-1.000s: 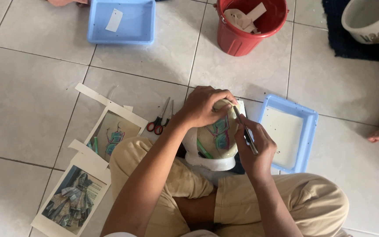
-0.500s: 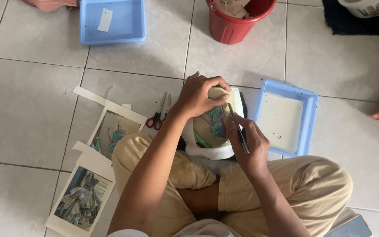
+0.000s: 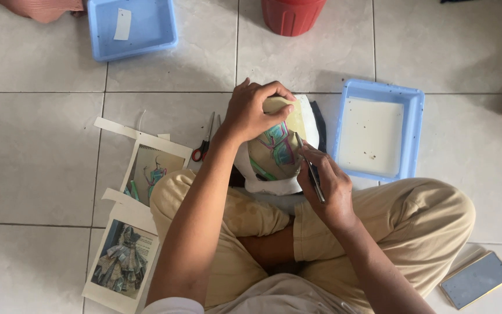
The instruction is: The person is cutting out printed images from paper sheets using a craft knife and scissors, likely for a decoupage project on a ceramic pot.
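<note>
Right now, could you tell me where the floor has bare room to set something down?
Bare tiles lie left of the paper prints, below the far blue tray, and between red bucket and near tray. It is crowded around the scissors and mask.

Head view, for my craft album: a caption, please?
Left hand steadies a paper-covered mask; right hand works it with a brush.

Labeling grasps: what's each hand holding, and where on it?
Left hand grips the top edge of the paper-covered pot. Right hand pinches a thin tool mid-shaft, tip on the pot.
</note>
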